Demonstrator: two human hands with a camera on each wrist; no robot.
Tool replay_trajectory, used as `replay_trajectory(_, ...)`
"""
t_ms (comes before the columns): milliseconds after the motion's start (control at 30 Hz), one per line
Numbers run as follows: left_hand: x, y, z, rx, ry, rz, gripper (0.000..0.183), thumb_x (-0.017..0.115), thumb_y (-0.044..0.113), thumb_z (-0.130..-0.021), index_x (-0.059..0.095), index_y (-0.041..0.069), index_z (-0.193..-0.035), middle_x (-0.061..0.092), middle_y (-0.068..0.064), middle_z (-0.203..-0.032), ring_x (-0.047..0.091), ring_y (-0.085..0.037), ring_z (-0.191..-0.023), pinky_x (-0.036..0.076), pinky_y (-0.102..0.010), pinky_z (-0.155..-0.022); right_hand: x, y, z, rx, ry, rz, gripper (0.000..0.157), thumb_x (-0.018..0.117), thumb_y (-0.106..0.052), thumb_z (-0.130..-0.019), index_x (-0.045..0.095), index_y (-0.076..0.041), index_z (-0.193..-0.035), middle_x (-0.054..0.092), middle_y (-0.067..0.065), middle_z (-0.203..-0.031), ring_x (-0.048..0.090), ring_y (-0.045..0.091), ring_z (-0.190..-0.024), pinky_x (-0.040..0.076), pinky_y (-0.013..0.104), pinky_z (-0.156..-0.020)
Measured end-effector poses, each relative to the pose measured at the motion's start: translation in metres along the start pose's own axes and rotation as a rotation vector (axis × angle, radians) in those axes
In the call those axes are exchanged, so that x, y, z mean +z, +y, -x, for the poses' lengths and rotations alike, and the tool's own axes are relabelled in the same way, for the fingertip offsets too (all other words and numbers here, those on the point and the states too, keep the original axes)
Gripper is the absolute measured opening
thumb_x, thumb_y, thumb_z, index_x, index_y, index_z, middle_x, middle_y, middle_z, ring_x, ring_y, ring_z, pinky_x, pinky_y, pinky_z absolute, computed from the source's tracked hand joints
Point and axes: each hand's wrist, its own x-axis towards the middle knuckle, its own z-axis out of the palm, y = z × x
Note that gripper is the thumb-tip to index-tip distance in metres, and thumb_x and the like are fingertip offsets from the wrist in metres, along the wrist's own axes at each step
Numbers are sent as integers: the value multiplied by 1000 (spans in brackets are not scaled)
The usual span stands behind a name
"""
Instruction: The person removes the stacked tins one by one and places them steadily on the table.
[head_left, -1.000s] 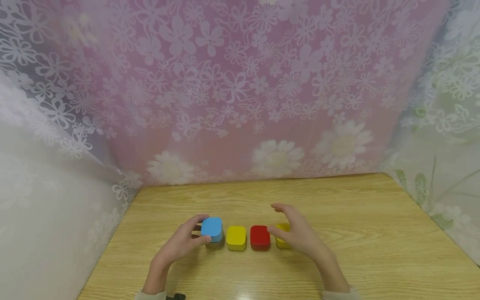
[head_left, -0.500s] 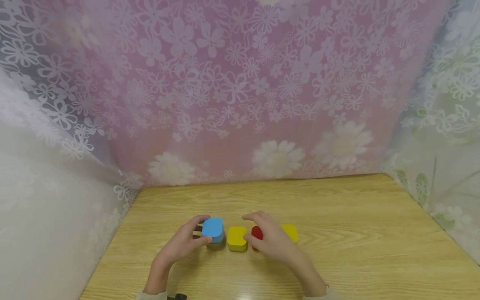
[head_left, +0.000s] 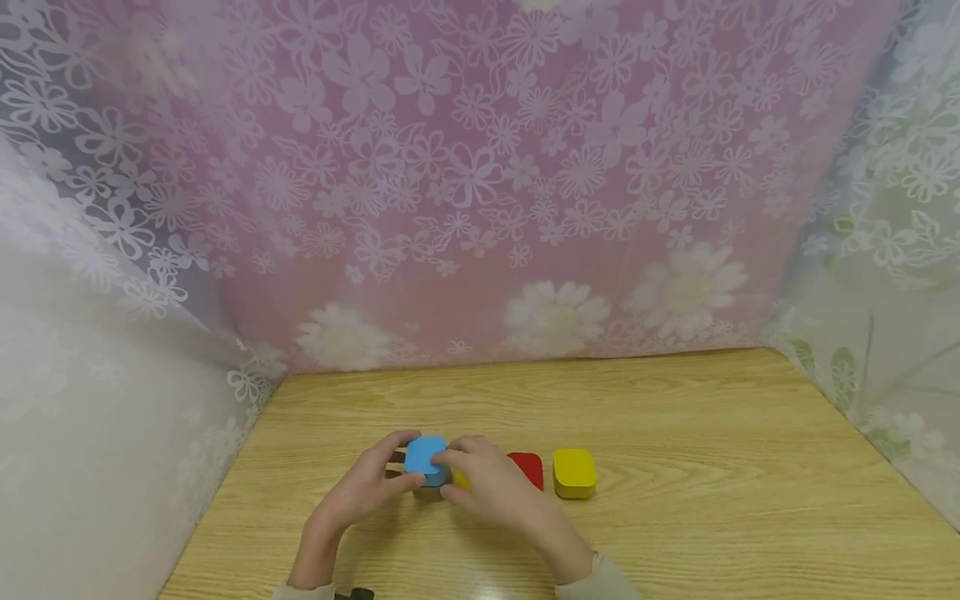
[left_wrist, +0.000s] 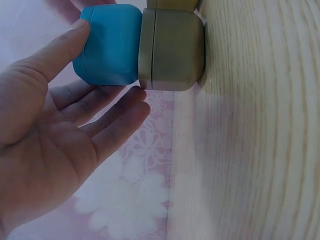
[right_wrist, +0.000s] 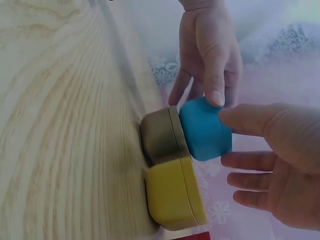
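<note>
A blue lidded tin (head_left: 424, 454), square with rounded corners, sits on a gold-brown tin (left_wrist: 175, 50) of the same shape on the table. My left hand (head_left: 365, 483) pinches the blue tin, thumb at its near side and fingers behind. Beside it, my right hand (head_left: 498, 492) reaches in from the right; its thumb and fingers are at the blue tin's lid end in the right wrist view, the fingers nearly straight. A yellow tin (right_wrist: 172, 195) stands next to the gold-brown one, mostly hidden by my right hand in the head view.
To the right in the same row stand a red tin (head_left: 529, 469), partly covered by my right hand, and a second yellow tin (head_left: 574, 473). The wooden table (head_left: 712, 442) ends at a pink flowered cloth (head_left: 480, 233), with pale cloth on both sides.
My right hand has swept left from the far yellow tin, past the red one, to the blue tin, uncovering the far yellow tin. My left hand has stayed on the blue tin.
</note>
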Motion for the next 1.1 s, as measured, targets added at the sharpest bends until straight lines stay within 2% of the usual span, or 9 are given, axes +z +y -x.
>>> replay_trajectory(333,0,1,1,16,-4,10,65,67,28,-97,38,3,-149,46,-17,-144,55,-33,-119,53,-40,-92,7,-5,-11,21,14,94,37,74,-23,-92,67,-17,-127,61,8,-131,55,27,-121,51,42,-98)
replay_trajectory(467,0,0,1,25,-11,4,65,66,27,-97,37,1,-149,45,-17,-144,55,-34,-120,53,-40,-92,12,-5,-16,26,28,98,36,73,-24,-92,66,-15,-127,58,10,-136,54,29,-125,51,44,-99)
replay_trajectory(633,0,1,0,17,-16,-3,65,67,28,-96,38,3,-149,45,-17,-145,55,-34,-121,53,-42,-93,16,-4,-21,56,40,63,34,75,-24,-91,68,-14,-122,60,7,-132,56,27,-121,52,40,-97)
replay_trajectory(733,0,0,-1,30,-31,-43,67,70,26,-95,38,6,-149,46,-15,-144,55,-33,-120,52,-45,-92,17,-3,-22,70,44,44,34,77,-25,-89,69,-14,-119,61,6,-129,58,26,-117,54,37,-95)
replay_trajectory(900,1,-5,-4,59,-50,-113,66,73,16,-92,37,10,-147,51,-10,-138,57,-30,-115,52,-44,-88,19,-4,-23,82,50,14,35,79,-25,-87,69,-13,-118,62,5,-126,59,24,-113,55,34,-91)
replay_trajectory(1100,6,-6,-8,95,-7,-184,64,76,5,-87,41,8,-140,56,-13,-131,60,-31,-110,53,-44,-87,20,-7,-25,109,58,-17,32,79,-23,-87,69,-12,-116,62,4,-125,61,22,-110,55,33,-90)
